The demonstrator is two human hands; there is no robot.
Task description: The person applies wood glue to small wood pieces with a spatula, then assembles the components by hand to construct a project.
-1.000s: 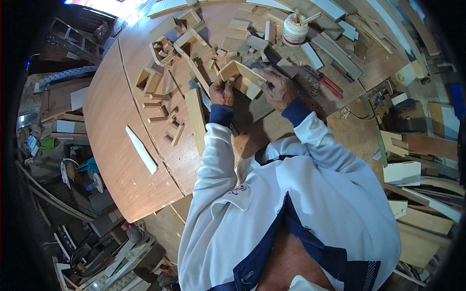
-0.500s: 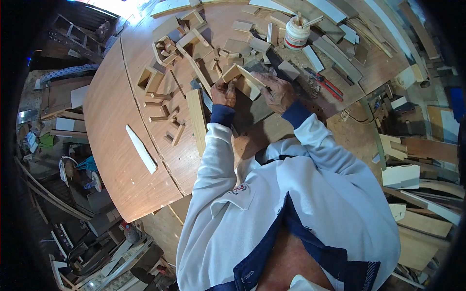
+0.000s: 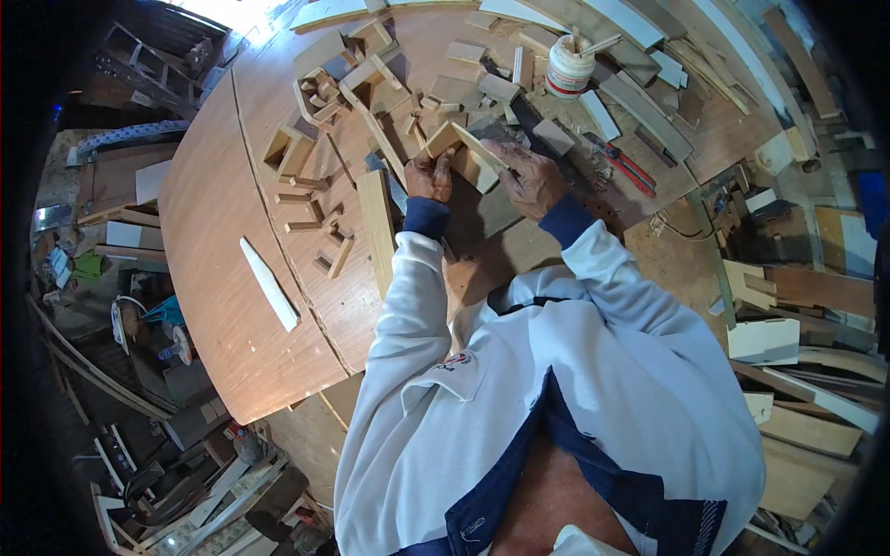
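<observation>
Between my two hands is a small angled wooden piece, its boards meeting at a corner that points away from me. My left hand is closed on its left end, thumb on the near side. My right hand grips the right board near its end. Under it lies a dark board on the table. A long pale wood strip rests beside my left wrist. Right of my right hand are red-handled pliers, or a similar tool, near wood shavings.
Several small wooden assemblies and offcuts stand left of my hands on the brown table. A glue tub with sticks in it is at the back right. A white pointed strip lies at left. Boards are stacked at right.
Hardly anything differs. The whole view has shifted very slightly, and both hands keep the same hold on the angled wooden piece.
</observation>
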